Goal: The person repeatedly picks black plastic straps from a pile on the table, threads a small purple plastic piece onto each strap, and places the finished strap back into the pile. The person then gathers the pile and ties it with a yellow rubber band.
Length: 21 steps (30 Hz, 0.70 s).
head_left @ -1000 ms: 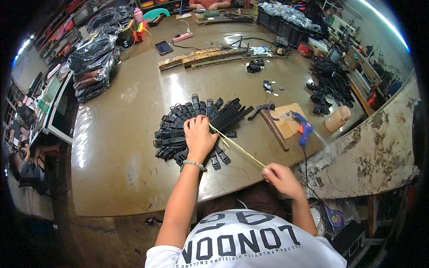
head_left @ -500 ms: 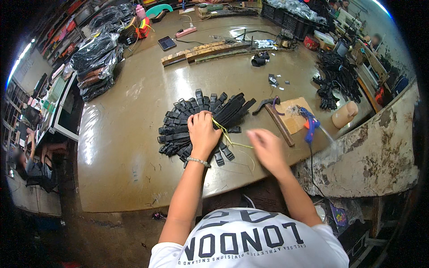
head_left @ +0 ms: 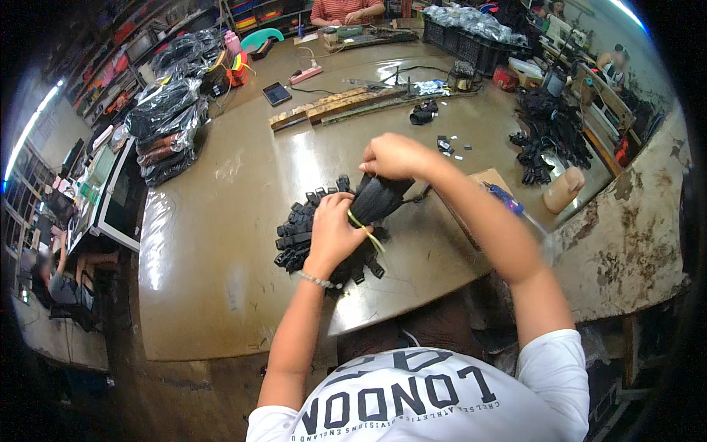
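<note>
A bundle of black webbing straps (head_left: 377,199) with plastic side-release buckles (head_left: 298,227) fanned out at its left lies on the brown table. My left hand (head_left: 335,232) is closed round the middle of the bundle, thumb toward the right. A yellow-green tie (head_left: 359,221) wraps the straps beside that thumb, its loose end trailing to the right. At the far end of the bundle, my right hand (head_left: 396,156) is closed on the strap ends, with its fingertips bent down. My right forearm hides part of a board and a blue glue gun (head_left: 507,197).
Wooden slats (head_left: 339,105), a phone (head_left: 277,93) and small scraps lie farther back. Plastic-wrapped stacks (head_left: 169,132) stand at left. More black straps (head_left: 549,136) and a beige cylinder (head_left: 564,190) are at right. A person in a red striped shirt (head_left: 346,10) sits across the table.
My right hand has gone from the loose end of the tie, right of the bundle, up to the far strap ends. The strap ends are drawn closer together. My left hand keeps its grip.
</note>
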### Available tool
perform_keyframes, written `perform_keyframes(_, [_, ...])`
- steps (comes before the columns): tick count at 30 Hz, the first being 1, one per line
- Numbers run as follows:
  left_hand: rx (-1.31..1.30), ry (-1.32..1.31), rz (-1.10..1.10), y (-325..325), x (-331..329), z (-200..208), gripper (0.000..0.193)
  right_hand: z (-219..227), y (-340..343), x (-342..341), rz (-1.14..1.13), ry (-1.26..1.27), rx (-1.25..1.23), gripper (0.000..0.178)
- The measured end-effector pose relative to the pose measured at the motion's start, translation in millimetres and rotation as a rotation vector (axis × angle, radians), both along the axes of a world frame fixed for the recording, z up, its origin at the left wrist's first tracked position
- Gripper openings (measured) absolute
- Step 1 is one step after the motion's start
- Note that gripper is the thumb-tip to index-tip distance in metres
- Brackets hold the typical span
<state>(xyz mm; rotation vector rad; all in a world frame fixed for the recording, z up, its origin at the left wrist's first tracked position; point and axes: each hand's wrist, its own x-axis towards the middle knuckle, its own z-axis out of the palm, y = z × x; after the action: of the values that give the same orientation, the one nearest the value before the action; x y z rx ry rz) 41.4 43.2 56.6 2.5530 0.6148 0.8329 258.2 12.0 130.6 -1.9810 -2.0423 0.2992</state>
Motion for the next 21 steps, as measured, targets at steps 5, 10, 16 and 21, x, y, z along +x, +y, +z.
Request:
perform_keyframes(5, [-0.631,-0.289,-0.01,9,-36,24,0.036,42,-15,24,0.009,0.512,-0.61,0.031])
perform_keyframes(10, [-0.954,-0.578,-0.232,31,-52,20,0.042,1,-86,-31,-0.062,1.099,-0.341,0.032])
perform_keyframes(16, [-0.821,-0.217,-0.212,41,-47,15,0.041,94,-125,-50,0.126,1.011,0.33,0.027])
perform_keyframes(21, [-0.877,-0.464,-0.172,42,-43,9,0.027,201,-162,-53,-0.156,0.61,1.03,0.026])
